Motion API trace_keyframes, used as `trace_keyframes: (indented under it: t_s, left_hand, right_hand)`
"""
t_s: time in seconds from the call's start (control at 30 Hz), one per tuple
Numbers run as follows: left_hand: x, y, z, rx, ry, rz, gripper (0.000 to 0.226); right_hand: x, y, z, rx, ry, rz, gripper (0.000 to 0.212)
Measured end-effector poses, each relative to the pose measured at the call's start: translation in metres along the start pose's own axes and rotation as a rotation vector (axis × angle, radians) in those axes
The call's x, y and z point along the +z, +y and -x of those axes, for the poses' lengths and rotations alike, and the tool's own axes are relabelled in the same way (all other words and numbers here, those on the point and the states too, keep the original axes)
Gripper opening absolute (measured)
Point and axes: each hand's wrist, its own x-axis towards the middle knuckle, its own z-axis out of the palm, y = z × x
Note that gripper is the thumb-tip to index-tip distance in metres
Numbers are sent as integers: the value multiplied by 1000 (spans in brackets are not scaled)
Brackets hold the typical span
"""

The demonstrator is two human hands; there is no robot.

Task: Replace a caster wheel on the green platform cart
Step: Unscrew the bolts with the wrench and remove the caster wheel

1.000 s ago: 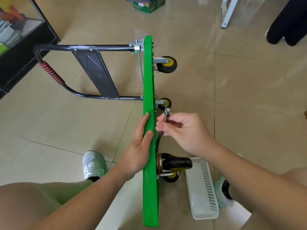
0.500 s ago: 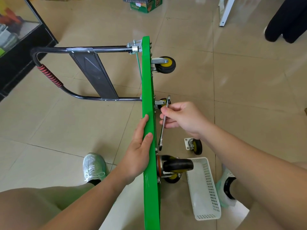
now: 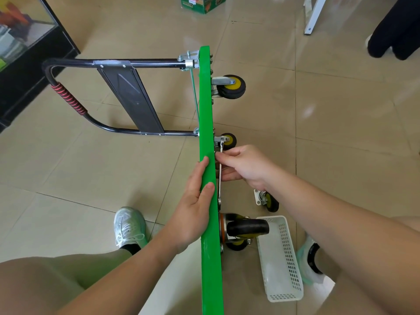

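While the cart [image 3: 208,110] stands on edge in mid-scene, deck running near to far and wheels facing right, the wrench [image 3: 219,192] lies along its underside with its far end at the small caster [image 3: 228,140]; I judge that end should seat squarely on the fastener before turning, though I cannot tell if it has. The right hand [image 3: 245,167] pinches the wrench with curled fingers and should turn in short strokes, while the left hand [image 3: 193,205], fingers straight, presses the deck's top edge to brace it. A loose caster [image 3: 268,200] lies right of the cart, by a basket [image 3: 281,258].
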Motion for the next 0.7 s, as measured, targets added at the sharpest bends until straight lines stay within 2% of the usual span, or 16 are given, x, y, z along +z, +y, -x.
trace_keyframes:
  t_s: [0.13,0.33,0.53,0.7]
  left_hand:
    - [1,1,-1,-3,7,-3,54]
    - [0,2,-1,9,7,-6,52]
    - [3,2,-1,5,21,-13,53]
    - [4,3,-1,8,49,10,52]
  right_hand:
    - [0,1,-3,40,16,-16,21]
    - [0,2,5,-41,31,12,15]
    - [-2,-3,34,-235,16,15,8]
    - [3,-3,70,-437,-51,137,19]
